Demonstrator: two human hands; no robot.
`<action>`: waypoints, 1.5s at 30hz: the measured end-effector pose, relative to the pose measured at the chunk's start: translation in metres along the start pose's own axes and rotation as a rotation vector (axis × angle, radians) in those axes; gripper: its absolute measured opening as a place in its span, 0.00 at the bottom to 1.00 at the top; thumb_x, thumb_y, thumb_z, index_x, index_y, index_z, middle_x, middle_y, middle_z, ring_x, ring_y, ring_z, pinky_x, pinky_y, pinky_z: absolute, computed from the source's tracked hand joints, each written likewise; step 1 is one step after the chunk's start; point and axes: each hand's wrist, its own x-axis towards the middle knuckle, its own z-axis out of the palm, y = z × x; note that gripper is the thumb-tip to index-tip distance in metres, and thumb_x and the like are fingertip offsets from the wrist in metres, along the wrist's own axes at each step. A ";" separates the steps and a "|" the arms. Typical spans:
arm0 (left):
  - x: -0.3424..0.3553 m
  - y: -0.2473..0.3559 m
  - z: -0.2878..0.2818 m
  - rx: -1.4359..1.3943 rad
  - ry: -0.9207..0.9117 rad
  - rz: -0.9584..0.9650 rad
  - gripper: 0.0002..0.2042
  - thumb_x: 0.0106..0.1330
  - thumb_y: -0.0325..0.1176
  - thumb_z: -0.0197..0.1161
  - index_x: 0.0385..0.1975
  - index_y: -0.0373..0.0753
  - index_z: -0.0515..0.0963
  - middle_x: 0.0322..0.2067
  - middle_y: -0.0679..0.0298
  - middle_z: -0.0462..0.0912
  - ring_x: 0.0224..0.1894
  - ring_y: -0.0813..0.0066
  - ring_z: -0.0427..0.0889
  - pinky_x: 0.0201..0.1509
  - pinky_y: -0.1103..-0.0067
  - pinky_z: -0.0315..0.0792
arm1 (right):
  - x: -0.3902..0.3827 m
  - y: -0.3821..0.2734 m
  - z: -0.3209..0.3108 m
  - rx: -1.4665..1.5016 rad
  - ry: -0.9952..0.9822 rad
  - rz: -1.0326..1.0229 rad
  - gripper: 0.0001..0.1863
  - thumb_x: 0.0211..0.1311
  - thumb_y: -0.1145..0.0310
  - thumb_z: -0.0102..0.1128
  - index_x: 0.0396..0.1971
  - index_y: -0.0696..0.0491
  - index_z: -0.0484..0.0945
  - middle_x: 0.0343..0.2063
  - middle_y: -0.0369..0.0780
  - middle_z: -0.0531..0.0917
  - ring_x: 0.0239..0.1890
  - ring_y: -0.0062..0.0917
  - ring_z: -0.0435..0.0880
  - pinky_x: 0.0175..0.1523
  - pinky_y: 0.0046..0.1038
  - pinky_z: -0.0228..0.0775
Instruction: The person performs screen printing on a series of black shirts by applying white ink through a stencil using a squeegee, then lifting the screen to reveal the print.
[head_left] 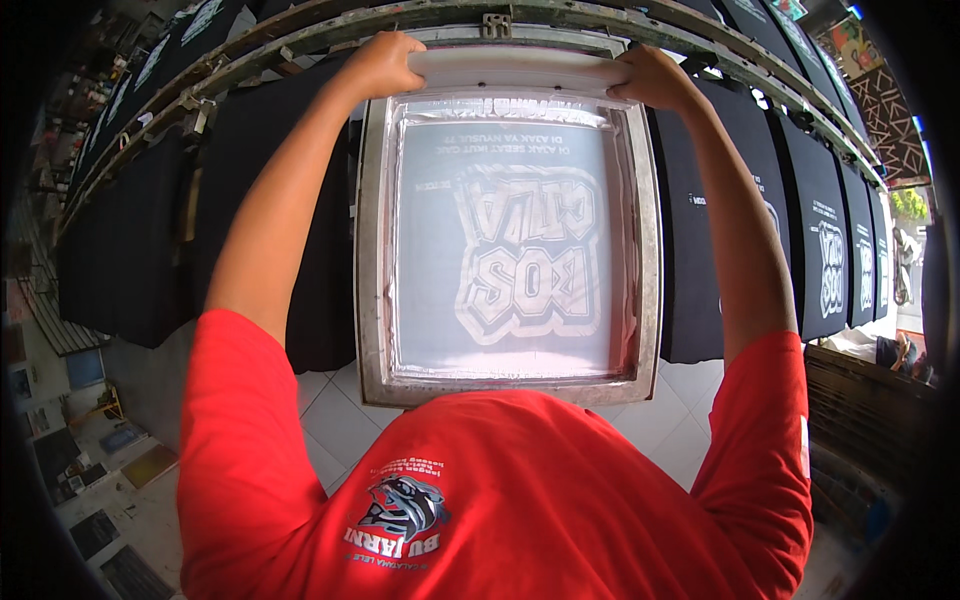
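Note:
A wide, pale squeegee (515, 72) spans the far end of a screen-printing frame (648, 240). My left hand (384, 64) is closed round its left end, and my right hand (654, 78) grips its right end. Both arms are stretched out forward. Light lettering shows in the grey mesh (425, 240) of the frame, and white ink lies along the mesh's far edge just below the squeegee. The frame lies flat in front of my body. What is under the mesh is hard to make out.
Black shirts (280, 210) hang over boards on the left. More black shirts (820, 230) on the right carry white prints. Long metal rails (300, 45) with a hinge clamp (496, 27) run behind the frame. A wooden rack (860, 400) stands at lower right, above a tiled floor (335, 420).

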 end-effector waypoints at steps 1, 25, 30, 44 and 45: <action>-0.005 0.006 -0.002 0.014 0.041 -0.003 0.19 0.45 0.32 0.71 0.39 0.33 0.83 0.35 0.45 0.85 0.40 0.51 0.85 0.46 0.69 0.76 | -0.005 0.000 -0.001 -0.001 0.042 0.016 0.23 0.42 0.54 0.72 0.41 0.49 0.86 0.31 0.44 0.87 0.37 0.41 0.86 0.46 0.39 0.77; -0.402 0.210 0.132 0.023 0.329 -0.020 0.18 0.43 0.18 0.64 0.38 0.37 0.81 0.34 0.65 0.80 0.41 0.64 0.80 0.42 0.72 0.77 | -0.422 -0.177 0.104 0.078 0.380 0.013 0.19 0.39 0.78 0.65 0.37 0.50 0.84 0.41 0.32 0.86 0.43 0.28 0.83 0.45 0.31 0.78; -0.409 0.210 0.144 0.019 0.285 -0.046 0.21 0.41 0.24 0.72 0.40 0.37 0.80 0.39 0.62 0.80 0.45 0.59 0.78 0.50 0.67 0.75 | -0.432 -0.171 0.129 0.078 0.378 0.004 0.21 0.40 0.72 0.70 0.41 0.51 0.83 0.44 0.33 0.85 0.46 0.30 0.81 0.49 0.32 0.77; -0.431 0.170 0.138 -0.270 0.461 -0.656 0.33 0.64 0.58 0.61 0.56 0.33 0.72 0.50 0.51 0.74 0.53 0.57 0.74 0.62 0.66 0.66 | -0.458 -0.125 0.146 0.659 0.534 0.673 0.27 0.65 0.59 0.62 0.59 0.59 0.71 0.55 0.48 0.77 0.56 0.34 0.78 0.56 0.36 0.73; -0.433 0.154 0.149 -0.387 0.431 -0.859 0.32 0.66 0.57 0.60 0.56 0.33 0.71 0.51 0.50 0.74 0.53 0.59 0.74 0.61 0.67 0.65 | -0.459 -0.112 0.163 0.798 0.509 0.791 0.25 0.70 0.56 0.57 0.58 0.59 0.72 0.52 0.46 0.80 0.50 0.28 0.82 0.51 0.32 0.77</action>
